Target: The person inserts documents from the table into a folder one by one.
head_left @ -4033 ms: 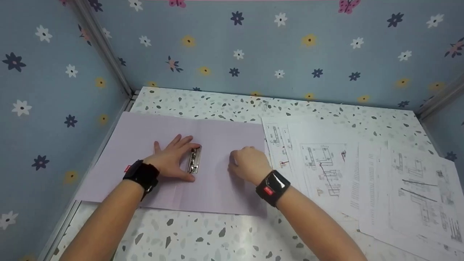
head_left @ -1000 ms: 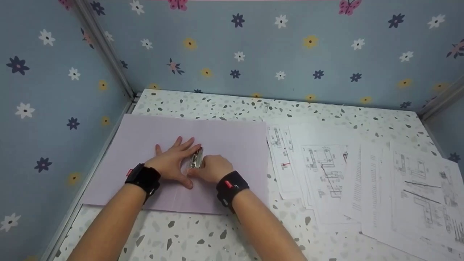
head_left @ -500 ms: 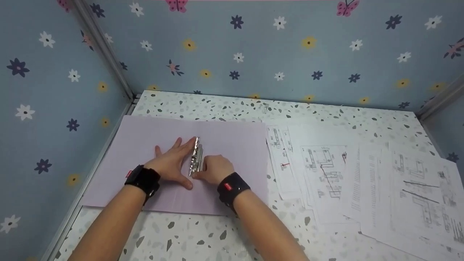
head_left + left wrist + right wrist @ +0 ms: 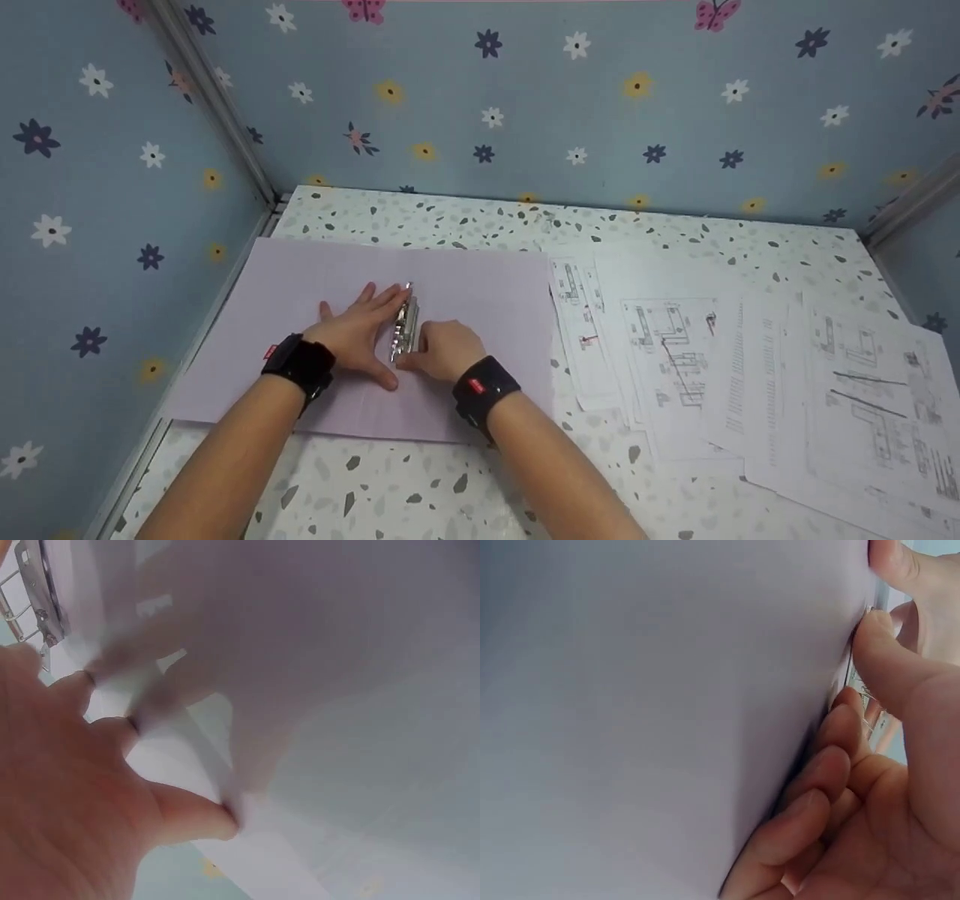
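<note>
A light purple folder lies spread flat on the table, with a metal binder clip near its middle. My left hand rests on the folder with fingers spread, index finger and thumb on either end of the clip's left side. At the clip's right side, my right hand has its fingers curled and its thumb at the near end, pinching the clip. In the left wrist view, the clip shows thin wire parts standing off its plate. The right wrist view shows the curled fingers against the folder's surface.
Several printed sheets with drawings and red marks overlap to the right of the folder. The speckled table meets flowered panels at the back and left. Both wrists wear black bands.
My right hand has moved left from the folder's right half onto the clip. Part of the clip has swung up, leaving two strips side by side. My left hand stays nearly still.
</note>
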{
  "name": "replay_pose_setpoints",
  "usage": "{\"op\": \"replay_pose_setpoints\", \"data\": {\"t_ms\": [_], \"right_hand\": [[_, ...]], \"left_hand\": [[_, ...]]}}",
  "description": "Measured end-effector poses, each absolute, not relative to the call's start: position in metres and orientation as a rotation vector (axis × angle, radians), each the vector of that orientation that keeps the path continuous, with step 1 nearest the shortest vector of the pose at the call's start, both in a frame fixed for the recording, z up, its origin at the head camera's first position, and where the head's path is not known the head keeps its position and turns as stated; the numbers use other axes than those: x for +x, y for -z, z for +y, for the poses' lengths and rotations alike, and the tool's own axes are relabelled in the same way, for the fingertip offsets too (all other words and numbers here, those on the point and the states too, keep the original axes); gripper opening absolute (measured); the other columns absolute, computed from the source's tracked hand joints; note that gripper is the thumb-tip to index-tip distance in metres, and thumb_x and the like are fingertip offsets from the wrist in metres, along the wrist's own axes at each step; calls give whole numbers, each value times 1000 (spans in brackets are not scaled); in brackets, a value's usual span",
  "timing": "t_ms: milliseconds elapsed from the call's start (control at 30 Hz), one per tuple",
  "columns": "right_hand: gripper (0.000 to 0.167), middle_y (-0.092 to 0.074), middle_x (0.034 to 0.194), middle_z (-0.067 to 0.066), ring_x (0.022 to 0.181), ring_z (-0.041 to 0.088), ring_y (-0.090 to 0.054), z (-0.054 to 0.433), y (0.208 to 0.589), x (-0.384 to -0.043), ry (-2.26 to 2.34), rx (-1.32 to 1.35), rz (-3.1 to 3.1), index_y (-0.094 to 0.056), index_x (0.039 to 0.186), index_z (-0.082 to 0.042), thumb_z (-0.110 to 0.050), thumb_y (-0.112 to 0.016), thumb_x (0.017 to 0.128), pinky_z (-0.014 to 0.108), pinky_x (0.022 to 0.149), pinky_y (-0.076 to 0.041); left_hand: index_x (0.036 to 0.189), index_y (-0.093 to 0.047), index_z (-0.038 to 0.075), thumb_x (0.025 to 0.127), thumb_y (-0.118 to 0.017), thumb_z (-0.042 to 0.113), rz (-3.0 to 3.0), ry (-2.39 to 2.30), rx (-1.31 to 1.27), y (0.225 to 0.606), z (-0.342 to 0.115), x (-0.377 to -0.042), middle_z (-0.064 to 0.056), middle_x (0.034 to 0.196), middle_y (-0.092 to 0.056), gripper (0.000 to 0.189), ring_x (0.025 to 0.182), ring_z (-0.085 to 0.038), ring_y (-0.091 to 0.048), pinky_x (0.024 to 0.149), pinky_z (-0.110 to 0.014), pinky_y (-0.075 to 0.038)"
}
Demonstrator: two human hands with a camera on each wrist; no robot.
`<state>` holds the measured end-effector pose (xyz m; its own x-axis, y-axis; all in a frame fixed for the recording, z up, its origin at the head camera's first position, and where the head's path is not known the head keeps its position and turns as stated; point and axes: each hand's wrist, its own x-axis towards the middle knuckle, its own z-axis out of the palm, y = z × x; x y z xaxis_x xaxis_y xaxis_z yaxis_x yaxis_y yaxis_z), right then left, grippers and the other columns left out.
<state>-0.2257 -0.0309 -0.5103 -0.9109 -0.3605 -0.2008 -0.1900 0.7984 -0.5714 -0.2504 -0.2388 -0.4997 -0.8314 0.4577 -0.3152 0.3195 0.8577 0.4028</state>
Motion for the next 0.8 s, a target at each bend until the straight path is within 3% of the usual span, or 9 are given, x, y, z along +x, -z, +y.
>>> {"op": "replay_pose_setpoints", "data": {"t_ms": [267, 533, 800], "right_hand": [[38, -59, 68, -7, 66, 13, -54, -22, 510, -225, 827, -488, 2640, -63, 82, -17, -48, -82, 93, 29, 60, -40], [38, -59, 68, -7, 66, 13, -55, -21, 509, -223, 805, -519, 2642, -63, 83, -17, -50, -79, 95, 29, 59, -40], [39, -58, 67, -8, 67, 13, -54, -20, 508, -223, 785, -539, 2679, -65, 82, -17, -51, -78, 96, 28, 61, -40]], "left_hand": [[174, -12, 21, 59, -101, 61, 2657, -372, 584, 491, -234, -247, -13, 180, 2, 150, 163, -44, 0, 100, -97, 2], [174, -3, 18, 60, -101, 61, 2615, -335, 565, 495, -234, -250, -12, 180, 4, 156, 163, -44, 3, 101, -96, -1], [174, -6, 23, 60, -106, 42, 2555, -353, 556, 490, -239, -259, -8, 181, 0, 153, 164, -42, 1, 104, -94, -8]]}}
